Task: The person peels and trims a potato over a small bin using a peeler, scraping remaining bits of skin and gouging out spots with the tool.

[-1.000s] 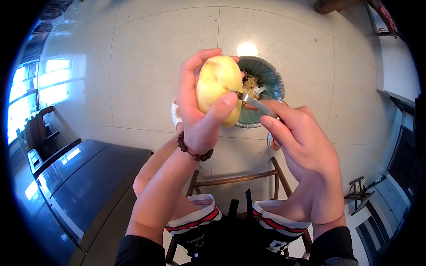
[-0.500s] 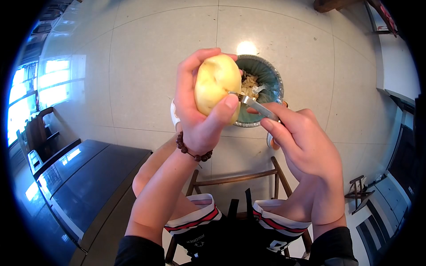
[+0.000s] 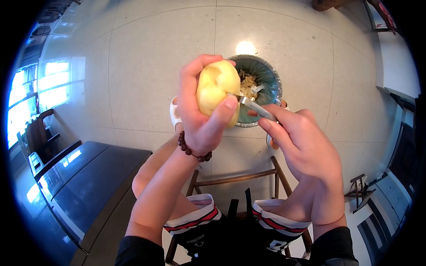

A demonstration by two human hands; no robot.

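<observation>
We've dropped the peeled yellow potato point(image 3: 216, 90) slightly lower in frame; our left hand point(image 3: 202, 117) still grips it. Its long axis stands near upright. Our right hand point(image 3: 301, 139) pinches the metal peeler point(image 3: 254, 106), blade touching the potato's right side above the peel-filled bin point(image 3: 262, 80).

Left hand point(image 3: 199, 119) raised, fingers curled – right hand point(image 3: 301, 142) pinching, thumb forward.

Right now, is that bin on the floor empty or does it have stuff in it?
Partly filled: the bin holds a pale heap of peelings against its dark liner.
</observation>
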